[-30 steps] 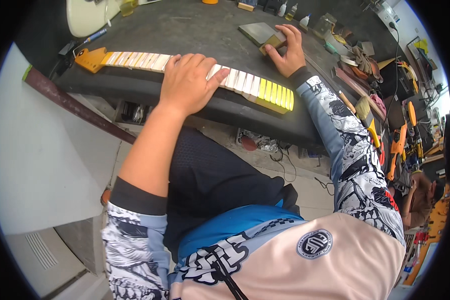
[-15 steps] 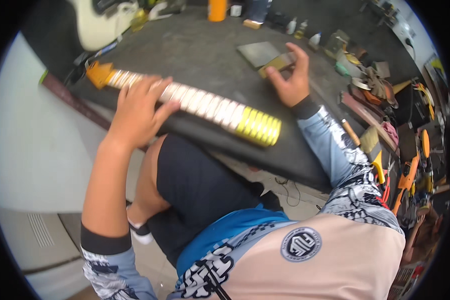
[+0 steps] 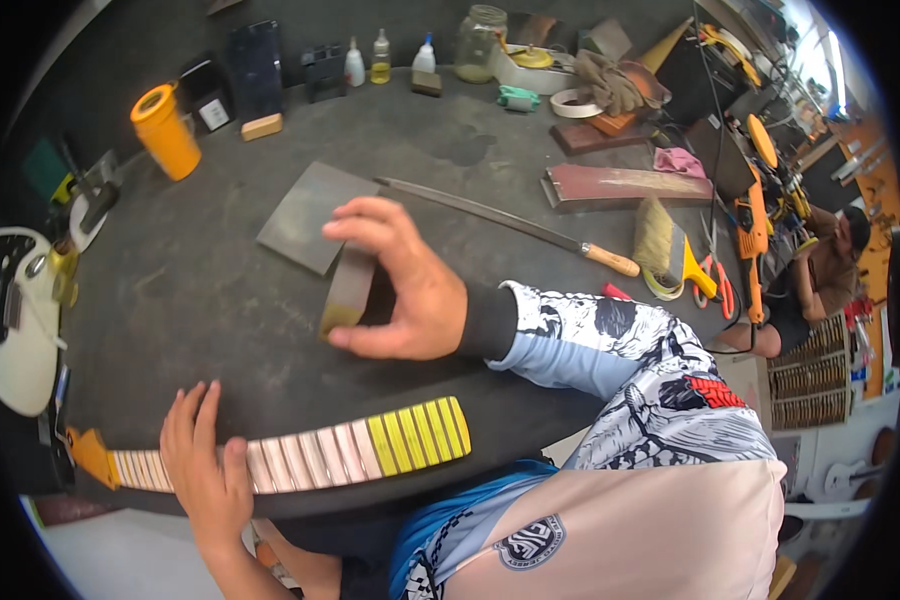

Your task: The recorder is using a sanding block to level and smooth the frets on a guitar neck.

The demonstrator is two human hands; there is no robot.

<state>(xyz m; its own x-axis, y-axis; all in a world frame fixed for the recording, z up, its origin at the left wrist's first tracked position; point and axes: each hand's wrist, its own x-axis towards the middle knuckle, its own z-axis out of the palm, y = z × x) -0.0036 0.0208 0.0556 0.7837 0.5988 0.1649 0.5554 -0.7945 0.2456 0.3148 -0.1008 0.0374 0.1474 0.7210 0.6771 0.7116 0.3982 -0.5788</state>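
A guitar neck (image 3: 305, 458) lies along the near edge of the dark bench, its fretboard covered with whitish strips between the frets and yellow ones at the right end. Its orange-brown headstock (image 3: 91, 457) points left. Across the narrower part of the neck rests my left hand (image 3: 208, 465), fingers extended and spread. My right hand (image 3: 415, 285) curves round a grey rectangular block (image 3: 351, 283), thumb at the near end and fingers at the far end. Just beyond that block a flat grey plate (image 3: 310, 215) lies on the bench.
A wooden-handled file (image 3: 500, 212) lies beyond my right hand, with a reddish beam (image 3: 625, 187), a brush (image 3: 670, 250) and scissors (image 3: 715, 285) farther right. An orange canister (image 3: 166, 132), small bottles (image 3: 381, 58) and a jar (image 3: 479, 45) stand behind. Another person (image 3: 820, 270) sits at far right.
My view has turned, so the neck now lies nearly level across the lower left. My left hand stays on the neck; my right hand stays round the block beside the plate.
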